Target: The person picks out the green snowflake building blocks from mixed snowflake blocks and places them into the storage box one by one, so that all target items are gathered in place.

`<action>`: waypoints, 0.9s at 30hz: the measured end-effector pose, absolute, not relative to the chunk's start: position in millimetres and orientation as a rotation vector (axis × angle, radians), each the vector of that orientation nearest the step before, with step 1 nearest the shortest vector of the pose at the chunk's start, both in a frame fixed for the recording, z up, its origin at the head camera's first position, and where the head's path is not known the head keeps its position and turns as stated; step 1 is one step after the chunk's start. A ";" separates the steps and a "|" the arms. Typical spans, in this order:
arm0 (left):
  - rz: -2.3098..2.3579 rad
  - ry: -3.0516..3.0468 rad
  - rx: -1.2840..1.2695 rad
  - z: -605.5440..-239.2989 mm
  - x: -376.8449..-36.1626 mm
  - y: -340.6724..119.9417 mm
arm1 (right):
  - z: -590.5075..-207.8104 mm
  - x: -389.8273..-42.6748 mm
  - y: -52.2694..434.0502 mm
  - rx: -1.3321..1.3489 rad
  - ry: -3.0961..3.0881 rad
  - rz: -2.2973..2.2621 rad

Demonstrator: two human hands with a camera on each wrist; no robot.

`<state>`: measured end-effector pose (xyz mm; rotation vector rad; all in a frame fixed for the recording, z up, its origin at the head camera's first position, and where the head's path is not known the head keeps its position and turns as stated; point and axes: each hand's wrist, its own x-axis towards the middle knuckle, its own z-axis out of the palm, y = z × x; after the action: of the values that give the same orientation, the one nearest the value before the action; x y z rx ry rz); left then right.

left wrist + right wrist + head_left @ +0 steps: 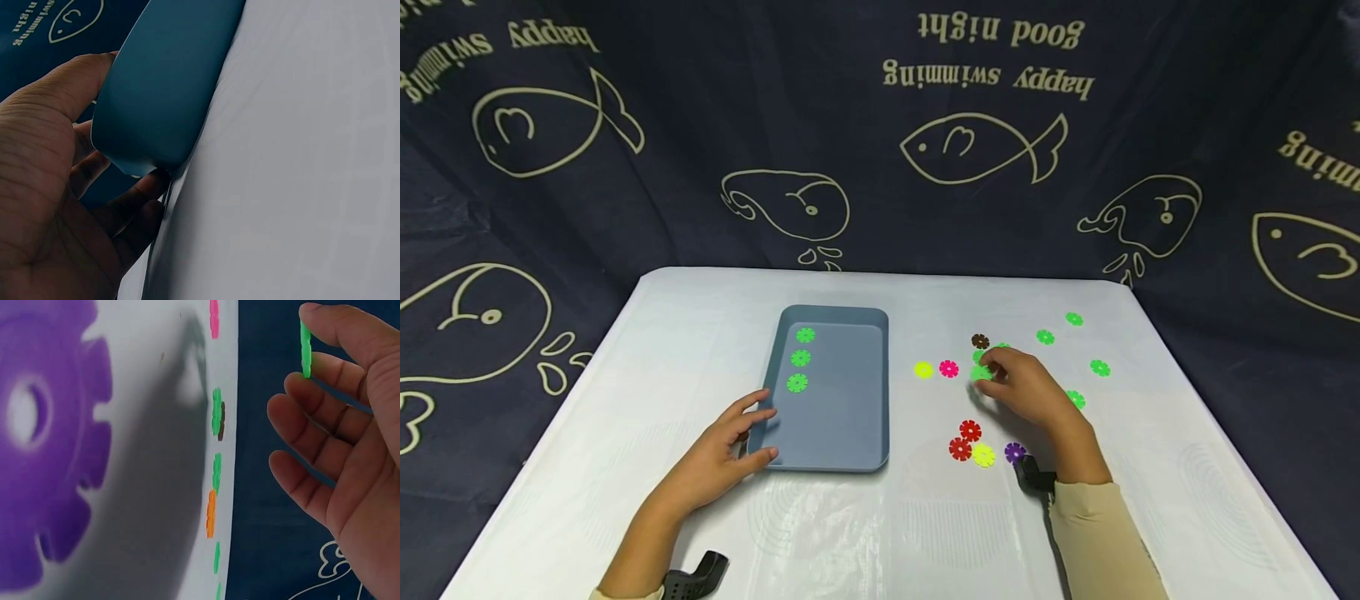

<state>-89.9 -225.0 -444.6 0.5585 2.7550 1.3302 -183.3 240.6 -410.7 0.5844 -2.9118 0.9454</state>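
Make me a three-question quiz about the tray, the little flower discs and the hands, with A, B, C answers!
1. Where is the left hand?
A. On the near left corner of the blue tray
B. Flat on the red discs
C. Up on the fish cloth

2. How many green discs lie in the tray?
A. One
B. Three
C. Six

3. What is the right hand doing?
A. Pinching a green disc
B. Lying flat and holding nothing
C. Holding the tray

Answers:
1 A, thumb and fingers clasp the tray's corner in the head and left wrist views.
2 B, three green discs sit in a column at the tray's left side.
3 A, the right wrist view shows a green disc pinched at the fingertips.
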 end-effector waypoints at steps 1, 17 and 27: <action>1.330 2.755 0.560 -444.5 -89.9 -225.1 | -410.3 -183.0 239.5 0.589 -2.911 0.943; 1.347 2.742 0.568 -444.9 -89.7 -225.7 | -407.3 -180.1 222.0 0.672 -2.894 0.946; 1.313 2.762 0.565 -444.0 -89.7 -225.2 | -408.3 -178.6 214.1 0.713 -2.877 0.915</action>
<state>-89.7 -225.2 -444.0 0.5648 2.7618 1.3130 -178.6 214.1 -408.3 0.7131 -2.8772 0.9151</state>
